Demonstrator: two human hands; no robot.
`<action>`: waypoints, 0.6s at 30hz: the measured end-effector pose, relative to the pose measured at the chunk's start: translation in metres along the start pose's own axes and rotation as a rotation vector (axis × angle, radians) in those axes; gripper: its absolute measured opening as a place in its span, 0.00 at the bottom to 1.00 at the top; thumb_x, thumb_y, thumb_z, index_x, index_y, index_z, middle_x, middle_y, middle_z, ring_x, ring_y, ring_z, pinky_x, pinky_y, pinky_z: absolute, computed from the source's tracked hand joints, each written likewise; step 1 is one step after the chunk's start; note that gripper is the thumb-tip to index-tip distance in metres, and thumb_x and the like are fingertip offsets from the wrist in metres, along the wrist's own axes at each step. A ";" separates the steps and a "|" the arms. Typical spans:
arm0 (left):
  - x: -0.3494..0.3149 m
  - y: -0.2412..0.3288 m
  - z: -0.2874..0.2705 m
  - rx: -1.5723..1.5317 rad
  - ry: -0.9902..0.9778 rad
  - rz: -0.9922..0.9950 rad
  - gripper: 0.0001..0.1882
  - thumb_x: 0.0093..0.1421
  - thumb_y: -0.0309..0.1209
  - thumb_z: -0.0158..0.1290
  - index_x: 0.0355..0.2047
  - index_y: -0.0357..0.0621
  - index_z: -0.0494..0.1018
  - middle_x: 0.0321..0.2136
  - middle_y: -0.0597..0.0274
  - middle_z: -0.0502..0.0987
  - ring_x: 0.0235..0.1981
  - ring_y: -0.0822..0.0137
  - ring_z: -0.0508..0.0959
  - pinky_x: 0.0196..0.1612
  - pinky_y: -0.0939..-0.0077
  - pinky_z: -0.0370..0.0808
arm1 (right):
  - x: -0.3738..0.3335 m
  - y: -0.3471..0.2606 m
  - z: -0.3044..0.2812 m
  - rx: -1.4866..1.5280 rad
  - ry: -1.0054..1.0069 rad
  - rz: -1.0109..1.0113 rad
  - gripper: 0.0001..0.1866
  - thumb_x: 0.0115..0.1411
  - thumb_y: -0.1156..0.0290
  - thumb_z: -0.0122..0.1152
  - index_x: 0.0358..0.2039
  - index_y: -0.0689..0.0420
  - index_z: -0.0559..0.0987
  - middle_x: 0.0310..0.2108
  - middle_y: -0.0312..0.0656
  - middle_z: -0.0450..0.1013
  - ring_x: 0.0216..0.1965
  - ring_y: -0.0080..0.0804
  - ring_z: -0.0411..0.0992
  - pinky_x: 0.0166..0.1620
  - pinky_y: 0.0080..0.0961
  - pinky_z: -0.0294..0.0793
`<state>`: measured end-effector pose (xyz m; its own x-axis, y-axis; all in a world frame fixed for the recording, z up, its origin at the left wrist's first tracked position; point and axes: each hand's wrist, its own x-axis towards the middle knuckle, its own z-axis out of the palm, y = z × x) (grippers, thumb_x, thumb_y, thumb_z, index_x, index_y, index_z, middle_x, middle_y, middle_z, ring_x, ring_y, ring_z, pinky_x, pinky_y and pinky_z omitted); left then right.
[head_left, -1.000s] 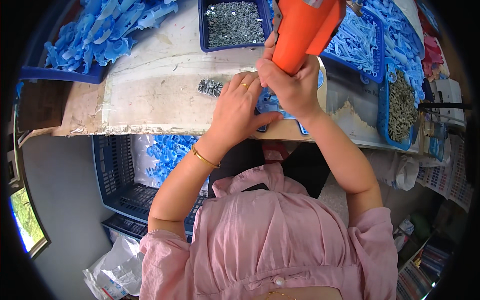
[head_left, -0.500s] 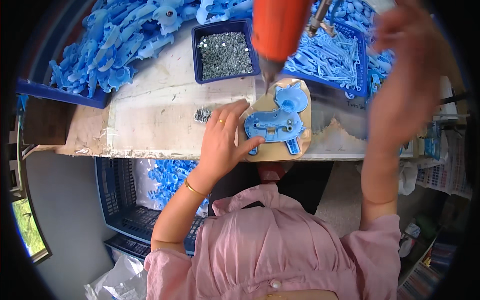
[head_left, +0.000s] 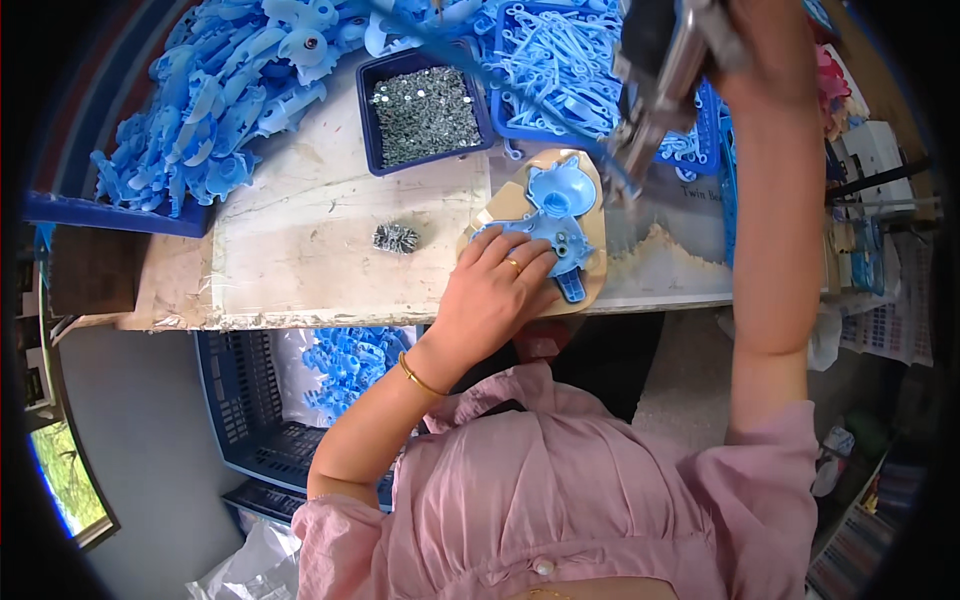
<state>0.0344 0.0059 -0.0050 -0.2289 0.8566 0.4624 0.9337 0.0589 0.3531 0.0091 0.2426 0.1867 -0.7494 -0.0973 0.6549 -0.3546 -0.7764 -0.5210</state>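
A light-blue animal-shaped plastic shell half (head_left: 562, 188), hollow side up, rests in a tan holder (head_left: 595, 272) at the table's front edge. Over its lower body lies my left hand (head_left: 505, 275), fingers stretched out and touching it, hiding part of the shell. At the upper right my right hand (head_left: 765, 50) is closed around a silver-and-black metal tool (head_left: 665, 95). The tool is blurred, so its exact kind is unclear, and the fingers are partly hidden. A blue hose (head_left: 470, 62) runs across the view towards the tool's lower end.
Left of the holder lies a small heap of screws (head_left: 395, 238). Behind it stands a blue bin of small metal pieces (head_left: 372, 135). Blue plastic parts (head_left: 215, 120) pile up at far left; a basket (head_left: 497, 110) of slim blue parts stands behind. Below is a dark crate (head_left: 235, 420).
The red-orange power driver over the shell has left the view. My right hand has moved up and inward to the metal tool; my left hand has shifted right onto the shell.
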 end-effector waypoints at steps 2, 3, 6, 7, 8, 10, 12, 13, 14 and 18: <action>-0.002 0.000 -0.001 0.005 -0.003 0.011 0.20 0.52 0.34 0.66 0.45 0.44 0.78 0.45 0.60 0.80 0.49 0.57 0.77 0.56 0.59 0.73 | -0.027 0.009 0.067 -1.045 0.490 -0.019 0.29 0.57 0.71 0.65 0.58 0.66 0.69 0.31 0.42 0.77 0.24 0.22 0.73 0.29 0.20 0.73; 0.001 0.002 0.001 0.020 -0.022 0.006 0.18 0.54 0.34 0.65 0.44 0.44 0.77 0.45 0.62 0.80 0.49 0.59 0.77 0.56 0.61 0.73 | -0.034 0.009 0.076 -1.045 0.537 0.007 0.29 0.56 0.73 0.67 0.57 0.66 0.70 0.29 0.43 0.78 0.22 0.22 0.73 0.25 0.19 0.71; 0.001 0.002 0.003 0.047 -0.033 -0.002 0.15 0.56 0.34 0.62 0.43 0.45 0.77 0.45 0.64 0.79 0.48 0.60 0.77 0.55 0.64 0.73 | -0.050 0.009 0.072 -1.007 0.536 0.119 0.27 0.58 0.73 0.68 0.56 0.67 0.71 0.22 0.37 0.75 0.18 0.17 0.70 0.19 0.15 0.62; 0.001 0.003 0.004 0.053 -0.016 0.002 0.14 0.56 0.34 0.62 0.42 0.45 0.77 0.45 0.64 0.79 0.48 0.60 0.78 0.54 0.65 0.74 | -0.053 0.012 0.072 -1.005 0.540 0.119 0.27 0.58 0.73 0.68 0.56 0.67 0.71 0.22 0.37 0.75 0.18 0.17 0.70 0.19 0.15 0.62; 0.001 0.003 0.004 0.052 -0.020 0.001 0.14 0.56 0.34 0.62 0.42 0.45 0.77 0.45 0.64 0.79 0.48 0.60 0.78 0.54 0.65 0.74 | -0.055 0.017 0.073 -0.953 0.580 0.085 0.25 0.58 0.73 0.68 0.54 0.67 0.73 0.21 0.36 0.75 0.17 0.17 0.69 0.19 0.15 0.62; -0.001 0.003 0.005 0.045 -0.018 -0.015 0.14 0.56 0.34 0.62 0.41 0.45 0.77 0.44 0.64 0.80 0.48 0.60 0.78 0.52 0.65 0.75 | -0.058 0.027 0.069 -0.897 0.618 0.052 0.23 0.58 0.74 0.68 0.53 0.66 0.74 0.20 0.36 0.75 0.17 0.17 0.69 0.20 0.15 0.62; -0.003 0.002 0.006 0.048 -0.016 -0.021 0.13 0.56 0.34 0.62 0.41 0.45 0.77 0.44 0.64 0.80 0.48 0.60 0.78 0.52 0.65 0.75 | -0.062 0.037 0.059 -0.869 0.617 -0.064 0.18 0.57 0.76 0.69 0.48 0.65 0.76 0.19 0.34 0.74 0.17 0.17 0.69 0.20 0.15 0.64; -0.002 0.002 0.007 0.044 -0.013 -0.018 0.13 0.57 0.34 0.62 0.41 0.45 0.77 0.44 0.64 0.80 0.48 0.60 0.78 0.51 0.65 0.75 | -0.069 0.037 0.049 -0.871 0.619 -0.064 0.18 0.57 0.76 0.69 0.48 0.65 0.76 0.19 0.34 0.74 0.17 0.17 0.69 0.20 0.15 0.64; -0.001 0.002 0.007 0.040 -0.015 -0.017 0.13 0.57 0.34 0.62 0.41 0.45 0.77 0.44 0.64 0.80 0.48 0.60 0.78 0.51 0.65 0.75 | -0.079 0.034 0.036 -0.996 0.455 -0.057 0.16 0.57 0.78 0.68 0.46 0.64 0.76 0.21 0.34 0.74 0.18 0.17 0.70 0.21 0.15 0.65; 0.004 0.007 0.006 0.071 -0.008 -0.003 0.12 0.56 0.34 0.62 0.39 0.45 0.78 0.42 0.62 0.79 0.47 0.59 0.78 0.49 0.64 0.75 | -0.088 0.050 0.047 -1.134 0.492 -0.235 0.14 0.58 0.82 0.67 0.44 0.63 0.75 0.23 0.33 0.75 0.21 0.16 0.72 0.24 0.16 0.69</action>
<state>0.0421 0.0125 -0.0053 -0.2302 0.8602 0.4550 0.9501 0.0975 0.2963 0.0837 0.1830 0.1283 -0.6452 0.4019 0.6498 -0.6047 0.2512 -0.7558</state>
